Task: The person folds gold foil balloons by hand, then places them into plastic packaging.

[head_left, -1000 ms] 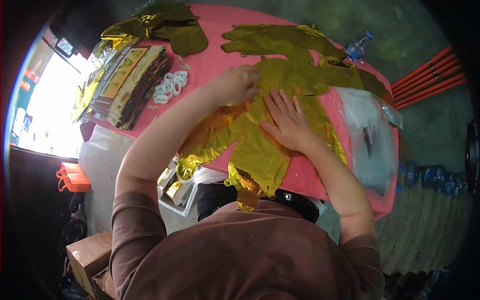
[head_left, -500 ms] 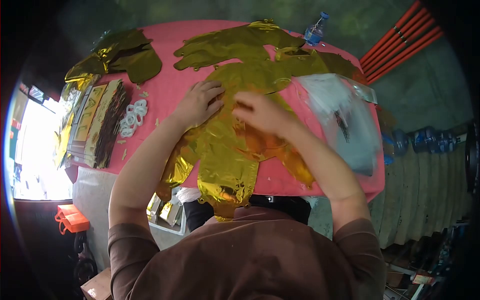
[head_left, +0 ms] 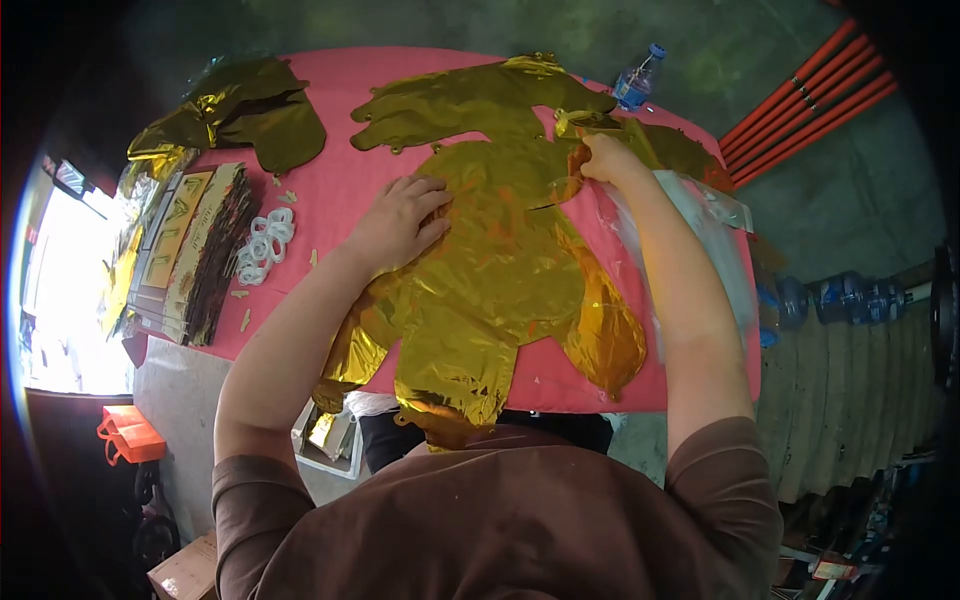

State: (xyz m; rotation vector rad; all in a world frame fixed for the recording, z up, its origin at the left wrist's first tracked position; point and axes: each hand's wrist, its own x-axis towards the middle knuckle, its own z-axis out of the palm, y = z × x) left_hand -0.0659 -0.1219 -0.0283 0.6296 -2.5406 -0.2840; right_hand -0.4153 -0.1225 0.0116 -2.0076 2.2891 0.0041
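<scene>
A flat gold foil balloon (head_left: 500, 270) lies spread over the pink table (head_left: 330, 190), its lower lobes hanging past the near edge. My left hand (head_left: 400, 220) rests palm down on the balloon's left side, fingers apart. My right hand (head_left: 605, 160) is stretched out to the balloon's far right lobe and pinches the foil edge there. A second gold foil balloon (head_left: 470, 95) lies flat behind the first, partly under it.
A stack of gold-printed packets (head_left: 195, 250) and white plastic rings (head_left: 262, 240) sit at the table's left. More crumpled gold foil (head_left: 240, 115) lies far left. A clear plastic bag (head_left: 720, 240) covers the right edge. A water bottle (head_left: 637, 80) stands far right.
My right hand has moved from the middle of the balloon out to its far right lobe and taken hold of the foil. The balloon now lies flatter. My left hand has stayed put.
</scene>
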